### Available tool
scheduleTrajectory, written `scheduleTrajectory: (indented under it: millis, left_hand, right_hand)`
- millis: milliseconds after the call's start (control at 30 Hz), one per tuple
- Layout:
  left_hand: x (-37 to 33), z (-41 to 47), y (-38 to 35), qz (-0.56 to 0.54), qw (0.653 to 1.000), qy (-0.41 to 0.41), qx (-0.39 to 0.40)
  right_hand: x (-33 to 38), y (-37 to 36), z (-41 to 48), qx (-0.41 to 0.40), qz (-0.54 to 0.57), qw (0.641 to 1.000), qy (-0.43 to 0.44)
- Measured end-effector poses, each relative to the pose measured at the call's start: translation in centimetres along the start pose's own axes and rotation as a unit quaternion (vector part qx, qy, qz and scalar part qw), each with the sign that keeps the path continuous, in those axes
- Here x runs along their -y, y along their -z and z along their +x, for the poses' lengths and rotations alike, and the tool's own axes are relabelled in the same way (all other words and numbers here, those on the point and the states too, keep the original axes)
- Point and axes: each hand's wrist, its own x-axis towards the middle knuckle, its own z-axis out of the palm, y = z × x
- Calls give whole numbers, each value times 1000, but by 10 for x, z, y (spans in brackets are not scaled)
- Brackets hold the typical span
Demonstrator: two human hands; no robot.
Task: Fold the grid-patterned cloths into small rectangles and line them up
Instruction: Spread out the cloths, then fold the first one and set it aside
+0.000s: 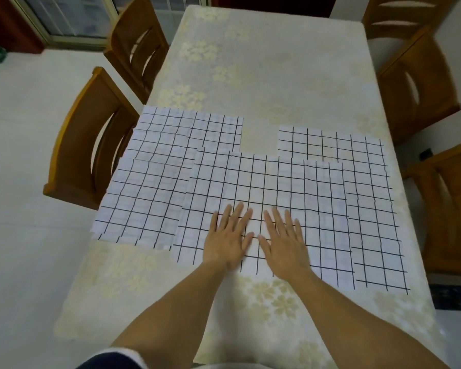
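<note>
On the bench [264,62], the middle grid-patterned cloth [277,182] is pressed flat under the left hand [228,235] and right hand [284,241], fingers [238,212] straight and grasping nothing, while the left cloth [149,187] and right cloth [370,195] are left spread beside it, so folding is judged barely begun and nothing lined up.

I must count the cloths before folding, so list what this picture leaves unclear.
- Head view: the middle cloth overlaps the left cloth and right cloth and hides their inner edges, so the number of cloths is uncertain.
- Head view: the left hand and right hand lie flat on the middle cloth and cover that patch.
- Head view: the near right chair is cut off by the frame edge.
</note>
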Motion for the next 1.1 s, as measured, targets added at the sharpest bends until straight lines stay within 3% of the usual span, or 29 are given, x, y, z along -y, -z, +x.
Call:
scheduleTrajectory:
  millis: [167, 333, 467, 633, 1100]
  left_hand:
    - [2, 2, 4, -11, 1000, 2, 4]
    - [2, 46, 28, -14, 994, -25, -103]
    - [6, 101, 46, -23, 997, 9, -71]
    - [30, 147, 48, 10, 998, 69, -4]
    - [46, 145, 38, 14, 998, 56, -17]
  right_hand:
    - [-23, 4, 3, 3, -3, 1000, -25]
    - [-3, 21, 35, -28, 12, 1000, -2]
    - [13, 36, 92, -43, 46, 998, 12]
    - [-10, 38, 146, 0, 38, 999, 2]
    - [-67, 33, 139, -3, 13, 998, -65]
